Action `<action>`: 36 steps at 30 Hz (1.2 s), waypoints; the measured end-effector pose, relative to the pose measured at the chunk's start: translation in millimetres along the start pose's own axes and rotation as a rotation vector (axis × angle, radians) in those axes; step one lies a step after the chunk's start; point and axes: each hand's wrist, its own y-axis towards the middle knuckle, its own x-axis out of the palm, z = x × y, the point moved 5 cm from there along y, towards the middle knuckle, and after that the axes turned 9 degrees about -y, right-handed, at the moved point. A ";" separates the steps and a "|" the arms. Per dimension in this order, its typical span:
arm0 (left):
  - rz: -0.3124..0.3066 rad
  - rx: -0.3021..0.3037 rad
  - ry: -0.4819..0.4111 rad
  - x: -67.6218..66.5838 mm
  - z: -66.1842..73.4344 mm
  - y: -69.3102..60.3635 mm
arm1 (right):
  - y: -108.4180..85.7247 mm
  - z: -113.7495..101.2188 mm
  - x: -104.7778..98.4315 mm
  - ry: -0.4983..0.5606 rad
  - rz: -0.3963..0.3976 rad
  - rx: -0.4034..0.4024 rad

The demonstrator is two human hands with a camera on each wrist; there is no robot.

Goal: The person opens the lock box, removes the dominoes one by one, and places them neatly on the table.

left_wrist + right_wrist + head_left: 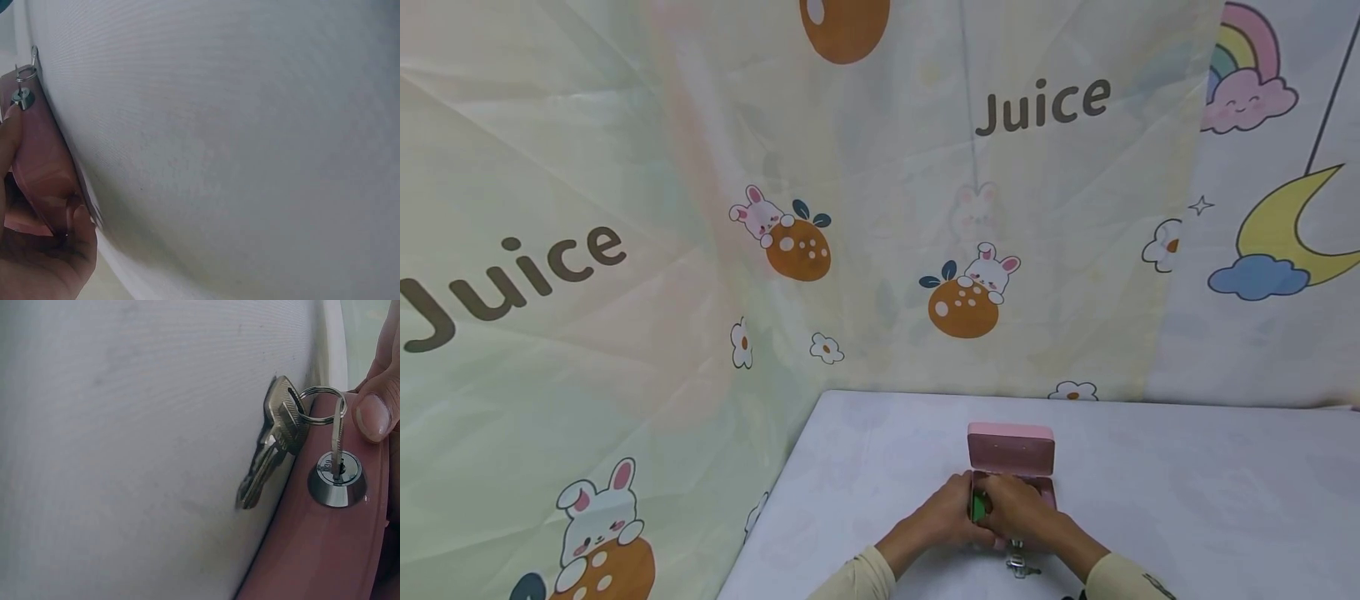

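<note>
We note the left hand [955, 512] gripping the near left corner of the glossy pink rectangular box [312, 550], probably to steady it; the right hand [1018, 504] reaches in. Its fingertips are hidden, so we can't tell whether they grip the green piece [978, 507], shape unclear, between the hands. Beyond them the pink lid [1011, 454] stands raised, allowing access. On the right hand's near side, a silvery key [337, 431] juts from the round metal lock [337, 495], a second silvery key [284, 425] ringed to it. Both hands block our view inside.
</note>
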 end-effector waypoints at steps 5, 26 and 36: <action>-0.001 -0.005 -0.003 -0.3 0.6 0.1 | 0.1 0.2 -0.5 0.006 0.009 -0.004; -0.006 0.049 -0.003 0.6 -0.3 0.1 | -1.0 0.8 -1.3 0.022 0.004 -0.009; 0.005 0.010 0.001 0.1 -0.9 -0.6 | -4.8 -0.6 -7.7 0.025 0.009 -0.010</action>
